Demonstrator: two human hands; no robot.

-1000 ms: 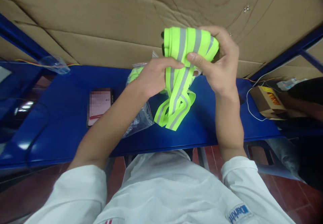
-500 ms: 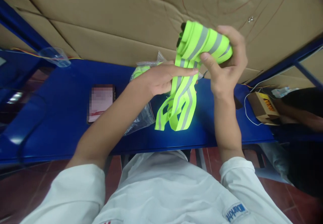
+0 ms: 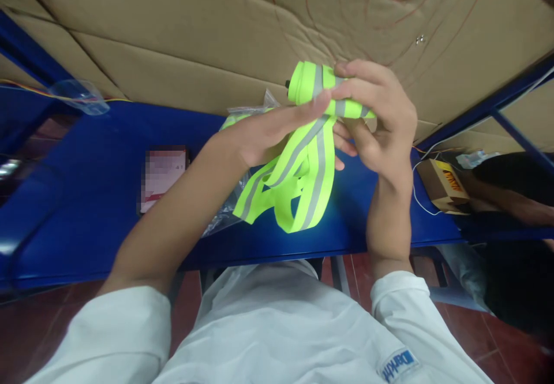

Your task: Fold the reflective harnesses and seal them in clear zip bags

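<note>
A neon yellow-green reflective strap (image 3: 318,170) with grey stripes is held above the blue table, partly wound into a roll. My right hand (image 3: 383,112) grips the roll from the right, its fingers over the top and its thumb beneath. My left hand (image 3: 285,127) is closed round the strap just below the roll, the thumb pressed along the front and fingertips showing behind. Loose loops dangle below both hands. A bit of black shows at the roll's left end. Behind my left forearm lies a clear plastic bag (image 3: 225,213) with more yellow-green material in it, partly hidden.
A pinkish-white box or booklet (image 3: 167,179), blurred out, lies left on the blue table (image 3: 99,199). A clear plastic cup (image 3: 82,96) lies at the back left. A cardboard box (image 3: 441,185) and white cable stand right, beside another person's arm (image 3: 497,196). Cardboard (image 3: 194,26) lines the back.
My right hand has turned over the roll, which has tipped and come lower and left. My left thumb has moved up against it. The loose loops have swung left.
</note>
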